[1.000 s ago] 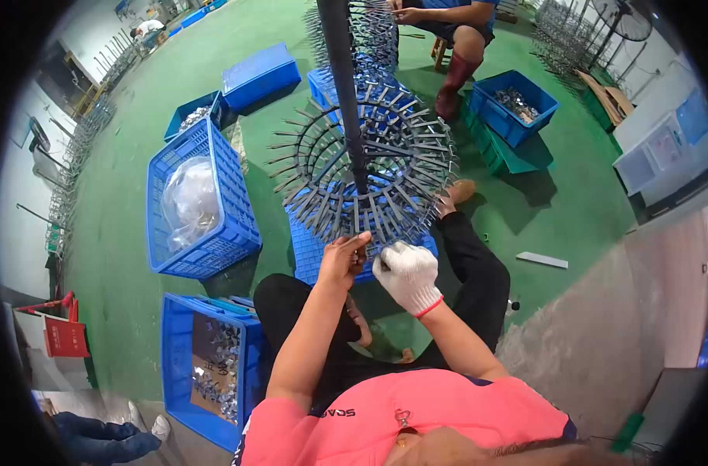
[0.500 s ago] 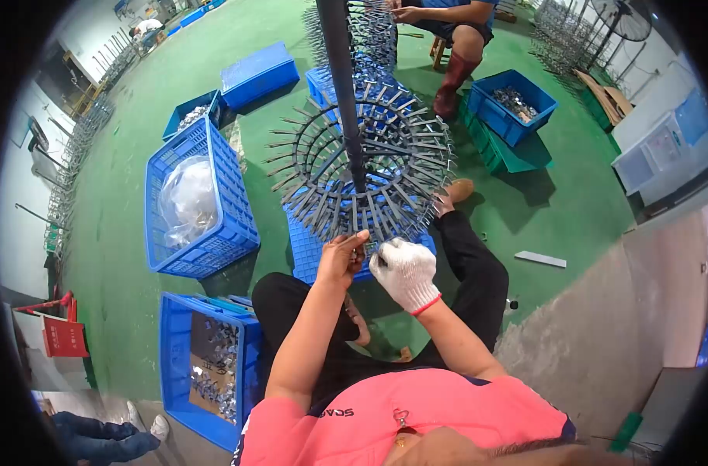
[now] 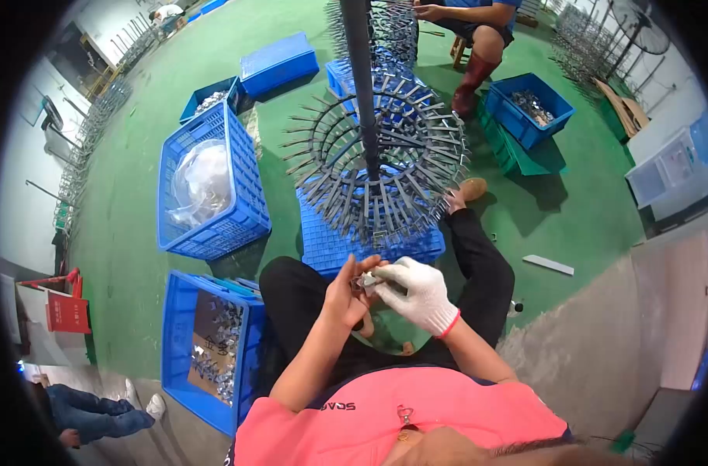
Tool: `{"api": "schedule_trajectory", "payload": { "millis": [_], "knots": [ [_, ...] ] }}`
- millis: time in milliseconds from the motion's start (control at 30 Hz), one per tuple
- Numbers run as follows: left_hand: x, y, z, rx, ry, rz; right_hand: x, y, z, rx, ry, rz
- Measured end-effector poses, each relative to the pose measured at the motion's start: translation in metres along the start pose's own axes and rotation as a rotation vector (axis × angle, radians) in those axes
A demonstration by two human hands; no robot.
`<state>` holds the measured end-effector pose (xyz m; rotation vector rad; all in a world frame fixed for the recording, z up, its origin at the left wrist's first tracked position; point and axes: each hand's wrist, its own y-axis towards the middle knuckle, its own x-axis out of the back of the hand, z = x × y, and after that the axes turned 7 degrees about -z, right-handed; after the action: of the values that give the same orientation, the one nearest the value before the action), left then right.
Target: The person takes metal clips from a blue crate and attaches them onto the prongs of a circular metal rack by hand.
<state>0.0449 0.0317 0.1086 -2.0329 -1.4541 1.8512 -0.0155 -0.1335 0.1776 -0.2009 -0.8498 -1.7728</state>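
My bare left hand is cupped around a few small shiny metal pieces, just in front of my lap. My right hand, in a white knit glove with a red cuff, pinches at one of these pieces over the left fingers. Their exact shape is too small to make out. Beyond both hands, apart from them, stands a round dark metal rack with prongs radiating from rings around an upright pole. Small metal pieces hang on some prongs along its right and front edge.
Under the rack is an upturned blue crate. At left stand a blue bin of small metal parts and a blue basket holding a plastic bag. Another person sits at the far side; a blue bin stands near them.
Both hands have drawn back from the rack's front edge toward my body and come together. Metal pieces now show between them. The view has shifted slightly.
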Motion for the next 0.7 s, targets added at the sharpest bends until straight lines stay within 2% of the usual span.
{"api": "schedule_trajectory", "payload": {
  "millis": [233, 367, 400, 500, 533, 633, 700],
  "knots": [
    [-0.017, 0.001, 0.018, -0.067, 0.147, -0.094, 0.009, -0.006, -0.001, -0.086, -0.062, 0.124],
    [-0.036, -0.011, 0.017, -0.092, 0.244, -0.115, 0.019, -0.009, -0.007, -0.285, 0.108, 0.148],
    [-0.037, -0.010, 0.017, -0.080, 0.225, -0.083, 0.022, -0.009, -0.013, -0.242, 0.124, 0.186],
    [-0.033, -0.005, 0.018, -0.047, 0.168, 0.010, 0.019, -0.013, -0.016, -0.339, 0.286, 0.167],
    [-0.026, 0.000, 0.018, 0.005, 0.126, 0.019, 0.021, -0.012, -0.017, -0.340, 0.320, 0.159],
    [-0.014, 0.009, 0.018, 0.128, 0.023, 0.052, 0.021, -0.016, -0.024, -0.600, 0.608, 0.178],
    [-0.015, 0.009, 0.023, 0.175, -0.019, 0.081, 0.026, -0.017, -0.020, -0.671, 0.696, 0.160]
  ]
}}
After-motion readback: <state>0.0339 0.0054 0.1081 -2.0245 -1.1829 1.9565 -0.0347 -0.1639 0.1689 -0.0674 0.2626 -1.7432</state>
